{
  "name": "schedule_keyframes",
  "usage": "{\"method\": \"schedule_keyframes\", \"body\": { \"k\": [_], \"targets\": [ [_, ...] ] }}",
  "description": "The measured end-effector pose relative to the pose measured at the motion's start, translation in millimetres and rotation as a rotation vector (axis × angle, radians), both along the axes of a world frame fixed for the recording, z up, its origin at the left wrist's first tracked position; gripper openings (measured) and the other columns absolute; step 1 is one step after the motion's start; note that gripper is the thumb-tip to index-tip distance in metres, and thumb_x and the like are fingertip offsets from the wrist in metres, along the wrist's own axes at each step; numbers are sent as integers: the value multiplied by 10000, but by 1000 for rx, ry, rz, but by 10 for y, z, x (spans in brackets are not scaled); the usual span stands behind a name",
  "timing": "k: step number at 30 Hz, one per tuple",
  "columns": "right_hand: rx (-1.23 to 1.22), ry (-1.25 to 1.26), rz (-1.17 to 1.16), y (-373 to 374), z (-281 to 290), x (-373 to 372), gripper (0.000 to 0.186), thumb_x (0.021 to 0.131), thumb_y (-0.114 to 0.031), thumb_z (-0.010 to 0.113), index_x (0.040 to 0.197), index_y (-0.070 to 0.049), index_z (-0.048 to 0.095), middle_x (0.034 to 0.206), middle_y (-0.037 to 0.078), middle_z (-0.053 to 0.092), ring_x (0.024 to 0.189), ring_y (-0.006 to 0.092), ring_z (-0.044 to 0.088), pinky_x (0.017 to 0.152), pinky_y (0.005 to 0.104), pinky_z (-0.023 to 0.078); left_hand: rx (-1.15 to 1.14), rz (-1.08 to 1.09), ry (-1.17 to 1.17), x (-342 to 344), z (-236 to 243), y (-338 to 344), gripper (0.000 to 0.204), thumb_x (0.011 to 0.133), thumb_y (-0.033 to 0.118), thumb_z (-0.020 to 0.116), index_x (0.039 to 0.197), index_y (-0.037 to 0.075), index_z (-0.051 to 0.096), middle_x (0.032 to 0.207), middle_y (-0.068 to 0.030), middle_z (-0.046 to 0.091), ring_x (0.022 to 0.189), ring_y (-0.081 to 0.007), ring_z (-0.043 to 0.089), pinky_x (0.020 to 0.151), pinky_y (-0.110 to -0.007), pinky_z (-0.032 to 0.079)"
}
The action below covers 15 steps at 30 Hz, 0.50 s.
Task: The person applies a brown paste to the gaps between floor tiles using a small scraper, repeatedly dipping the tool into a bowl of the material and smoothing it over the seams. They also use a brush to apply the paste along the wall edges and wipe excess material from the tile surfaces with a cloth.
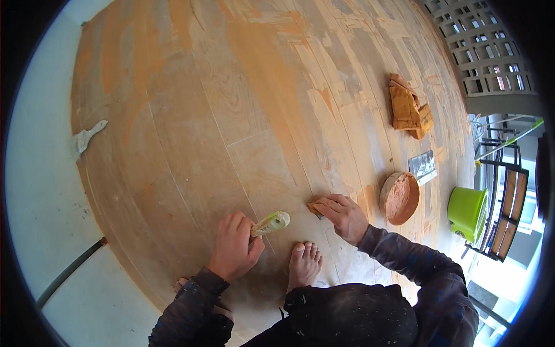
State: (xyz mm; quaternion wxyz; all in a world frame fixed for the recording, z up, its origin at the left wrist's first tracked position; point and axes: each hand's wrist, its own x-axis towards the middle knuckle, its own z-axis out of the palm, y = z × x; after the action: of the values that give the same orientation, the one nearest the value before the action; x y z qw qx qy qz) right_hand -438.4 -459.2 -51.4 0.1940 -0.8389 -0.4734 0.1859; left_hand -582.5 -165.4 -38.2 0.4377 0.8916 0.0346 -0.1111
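Observation:
My left hand (234, 246) is closed around a hand tool (270, 223) with a smeared yellow-green handle, whose rounded end has a hole. The tool's other end is hidden by my fingers, so its kind cannot be told. My right hand (345, 218), low over the wood-plank floor (191, 144), pinches a small orange-brown piece (315, 209) that looks pressed to the boards. To the right of that hand stands a round bowl (400, 198) of pinkish-brown putty. A wide flat putty blade (422, 167) lies just beyond the bowl.
A crumpled orange-brown packet (409, 107) lies farther off on the right. Near the right edge are a lime-green bucket (468, 213), a wooden-slatted chair (507, 205) and a pierced block wall (485, 46). A whitish tool (89, 139) rests by the white left wall (43, 173). My bare foot (304, 264) stands between my hands.

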Motion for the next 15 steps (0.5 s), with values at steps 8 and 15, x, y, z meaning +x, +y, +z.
{"method": "schedule_keyframes", "body": {
  "k": [8, 15],
  "targets": [
    [184, -293, -173, 716, -376, 772, 445, 808, -32, 588, 1244, -74, 664, 1268, 100, 633, 1132, 304, 587, 941, 400, 505, 71, -46, -55, 83, 140, 107, 195, 843, 104, 606, 935, -28, 497, 957, -208, 485, 945, -418, 487, 844, -494, 399],
    [-22, -196, -131, -268, -252, -702, 490, 801, -100, 611, 1286, -43, 654, 1280, 67, 613, 1120, 254, 578, 947, 388, 488, 104, -23, -134, 231, 298, 323, 176, 885, 92, 584, 944, -33, 475, 947, -199, 470, 901, -400, 492, 786, -457, 418]
  ]
}}
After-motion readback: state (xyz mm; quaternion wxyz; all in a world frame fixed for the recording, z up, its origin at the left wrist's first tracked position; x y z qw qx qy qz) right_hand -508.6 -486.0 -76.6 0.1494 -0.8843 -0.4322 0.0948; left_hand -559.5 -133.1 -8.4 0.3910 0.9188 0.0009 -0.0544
